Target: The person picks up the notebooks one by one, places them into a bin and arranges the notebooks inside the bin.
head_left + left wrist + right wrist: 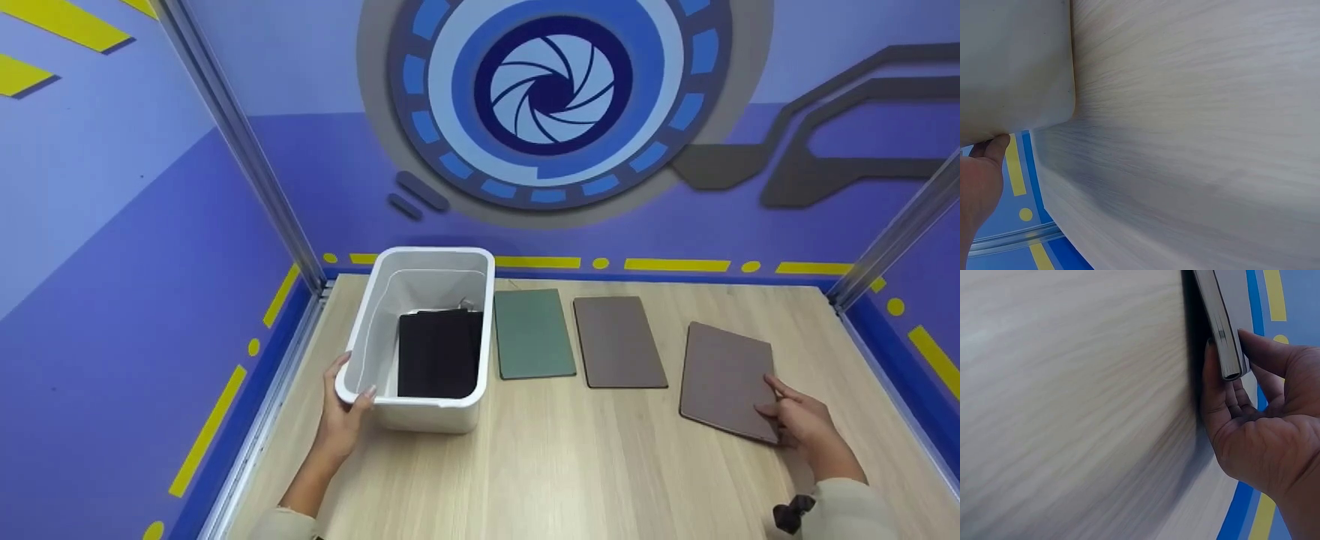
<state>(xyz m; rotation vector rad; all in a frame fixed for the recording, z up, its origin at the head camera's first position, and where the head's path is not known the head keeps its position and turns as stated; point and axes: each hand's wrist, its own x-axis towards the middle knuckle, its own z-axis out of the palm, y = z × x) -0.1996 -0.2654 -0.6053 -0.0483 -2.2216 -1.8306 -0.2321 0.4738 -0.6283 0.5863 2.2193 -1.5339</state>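
My left hand [343, 420] grips the near left corner of a white plastic bin [442, 416], thumb over the rim and fingers along the outer side. Inside the bin lie dark, black-covered notebooks [439, 356]. On the right, my right hand [806, 420] pinches the near right edge of a brown hardcover notebook [727, 382]. The right wrist view shows its page edges [1227, 343] between the thumb above and the fingers beneath, with that edge raised off the table. The left wrist view catches the bin's outer wall [1016, 62] and part of the left hand [982, 180].
A green notebook [534, 334] lies flat just right of the bin, and another brown notebook [620, 341] lies between it and the held one. The wooden table [570, 465] is bounded by blue printed panels [315, 180] and metal posts [240, 135] at the back corners.
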